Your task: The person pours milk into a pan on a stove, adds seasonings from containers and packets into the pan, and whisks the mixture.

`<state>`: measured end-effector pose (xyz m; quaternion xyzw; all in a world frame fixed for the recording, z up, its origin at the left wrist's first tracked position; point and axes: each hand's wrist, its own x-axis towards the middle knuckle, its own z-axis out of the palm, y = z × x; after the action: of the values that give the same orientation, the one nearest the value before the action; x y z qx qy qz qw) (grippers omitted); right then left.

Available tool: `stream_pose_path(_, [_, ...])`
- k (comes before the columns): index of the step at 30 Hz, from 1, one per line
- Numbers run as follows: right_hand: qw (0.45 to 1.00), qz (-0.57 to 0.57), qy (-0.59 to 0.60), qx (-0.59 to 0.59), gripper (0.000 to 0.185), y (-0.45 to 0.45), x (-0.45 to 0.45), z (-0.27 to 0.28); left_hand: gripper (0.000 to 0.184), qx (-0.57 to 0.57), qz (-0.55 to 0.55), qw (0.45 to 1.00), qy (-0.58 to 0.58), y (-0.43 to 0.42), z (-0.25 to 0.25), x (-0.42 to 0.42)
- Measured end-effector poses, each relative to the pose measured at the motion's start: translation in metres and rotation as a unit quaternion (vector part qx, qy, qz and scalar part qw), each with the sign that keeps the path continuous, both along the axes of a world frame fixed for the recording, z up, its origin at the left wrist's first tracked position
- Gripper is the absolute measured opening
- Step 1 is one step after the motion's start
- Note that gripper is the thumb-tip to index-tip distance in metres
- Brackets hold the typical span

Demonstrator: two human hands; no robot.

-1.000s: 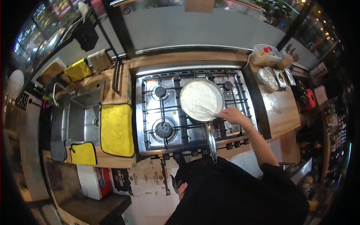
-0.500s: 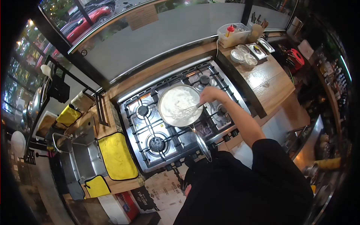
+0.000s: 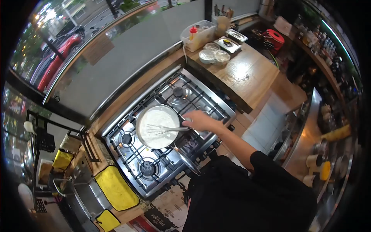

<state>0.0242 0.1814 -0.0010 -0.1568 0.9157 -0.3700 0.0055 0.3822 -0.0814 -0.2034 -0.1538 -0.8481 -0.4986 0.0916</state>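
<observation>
A pan [image 3: 139, 136] of thick white mixture [image 3: 156, 120] sits on the stove, its metal handle [image 3: 186, 159] pointing toward my body. A wire whisk [image 3: 174, 129] lies low across the pan, wires in the mixture and handle over the right rim. My right hand [image 3: 201, 121] is at the end of the whisk handle, its fingers curled against it; part of the contact is hidden. Of my left hand [image 3: 189, 202], only a sliver shows beside my black shirt, so its fingers are hidden.
Around the pan are the gas stove's black grates [image 3: 148, 169]. Left are a sink [image 3: 85, 196] and a yellow cloth [image 3: 117, 188]. The wooden counter [image 3: 255, 71] at right carries clear bowls [image 3: 212, 55], metal trays [image 3: 228, 44] and a plastic bin [image 3: 198, 35].
The camera view has shifted to the right. The whisk has tipped lower, more of its handle shows, and my right hand has moved back toward the handle's end.
</observation>
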Motion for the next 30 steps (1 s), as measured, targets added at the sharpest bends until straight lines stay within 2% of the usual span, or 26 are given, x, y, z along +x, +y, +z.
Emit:
stream_pose_path(2, [0.986,-0.103,0.101,-0.085,0.023,0.041,0.019,0.007,0.04,-0.004,-0.021,1.0,0.004,-0.004,0.0,-0.004])
stream_pose_path(4, [0.957,-0.232,0.162,-0.066,0.025,0.082,0.062,0.035,0.04,-0.007,-0.043,0.999,0.009,-0.011,0.0,-0.007])
stream_pose_path(6, [0.917,-0.377,0.083,-0.099,0.014,0.135,0.108,0.002,0.041,-0.01,-0.066,0.998,0.019,-0.019,-0.001,-0.012])
stream_pose_path(7, [0.909,-0.407,0.065,-0.065,0.014,0.161,0.142,-0.018,0.041,-0.01,-0.075,0.997,0.022,-0.024,-0.003,-0.013])
stream_pose_path(8, [0.9,-0.432,0.044,-0.03,0.028,0.178,0.177,-0.034,0.041,-0.01,-0.084,0.996,0.029,-0.028,-0.004,-0.013])
stream_pose_path(10, [0.897,-0.434,0.019,-0.083,0.076,0.169,0.256,-0.044,0.041,-0.007,-0.109,0.993,0.036,-0.035,-0.005,-0.012])
stream_pose_path(11, [0.864,-0.441,-0.103,-0.219,0.098,0.155,0.282,-0.033,0.041,-0.006,-0.115,0.992,0.041,-0.04,-0.005,-0.008])
stream_pose_path(12, [0.793,-0.462,-0.218,-0.33,0.124,0.14,0.309,-0.021,0.041,0.0,-0.129,0.99,0.049,-0.044,-0.004,-0.004])
stream_pose_path(13, [0.805,-0.461,-0.193,-0.319,0.122,0.145,0.35,-0.077,0.042,0.006,-0.144,0.988,0.058,-0.045,-0.002,0.002])
stream_pose_path(14, [0.776,-0.475,-0.247,-0.333,0.116,0.12,0.36,-0.062,0.042,0.024,-0.168,0.982,0.077,-0.042,0.0,0.008])
stream_pose_path(15, [0.798,-0.463,-0.272,-0.274,0.098,0.11,0.385,-0.088,0.042,0.052,-0.203,0.973,0.091,-0.037,0.001,0.017])
stream_pose_path(16, [0.906,-0.359,-0.204,-0.09,0.074,0.118,0.428,-0.153,0.042,0.095,-0.252,0.958,0.1,-0.032,0.004,0.022])
stream_pose_path(17, [0.914,-0.267,-0.297,-0.072,0.06,0.107,0.444,-0.168,0.042,0.125,-0.293,0.943,0.097,-0.031,0.013,0.026])
stream_pose_path(19, [0.916,-0.131,-0.377,-0.043,0.052,0.111,0.445,-0.195,0.044,0.113,-0.339,0.932,0.065,-0.033,0.037,0.029])
stream_pose_path(20, [0.901,-0.154,-0.404,-0.026,0.046,0.122,0.441,-0.194,0.044,0.1,-0.305,0.944,0.071,-0.037,0.039,0.038])
stream_pose_path(21, [0.882,-0.187,-0.433,-0.008,0.045,0.134,0.442,-0.183,0.045,0.01,-0.321,0.946,0.046,-0.039,0.044,0.05])
stream_pose_path(22, [0.863,-0.282,-0.418,-0.009,0.042,0.123,0.42,-0.14,0.046,-0.076,-0.343,0.936,0.016,-0.038,0.048,0.065])
stream_pose_path(24, [0.942,-0.228,-0.241,0.055,0.038,0.175,0.411,-0.183,0.047,-0.063,-0.301,0.951,-0.019,-0.038,0.056,0.097])
stream_pose_path(25, [0.947,-0.215,-0.234,0.056,0.038,0.181,0.406,-0.182,0.047,-0.041,-0.271,0.96,-0.055,-0.038,0.062,0.113])
stream_pose_path(27, [0.942,-0.279,-0.186,-0.028,0.034,0.186,0.394,-0.177,0.047,-0.232,-0.28,0.931,0.031,-0.063,0.105,0.12])
stream_pose_path(28, [0.946,-0.266,-0.182,-0.026,0.034,0.183,0.387,-0.176,0.044,-0.188,-0.185,0.962,-0.066,-0.078,0.128,0.12])
stream_pose_path(30, [0.949,-0.196,-0.24,0.062,0.03,0.173,0.388,-0.168,0.037,-0.206,0.021,0.974,-0.088,-0.116,0.131,0.121])
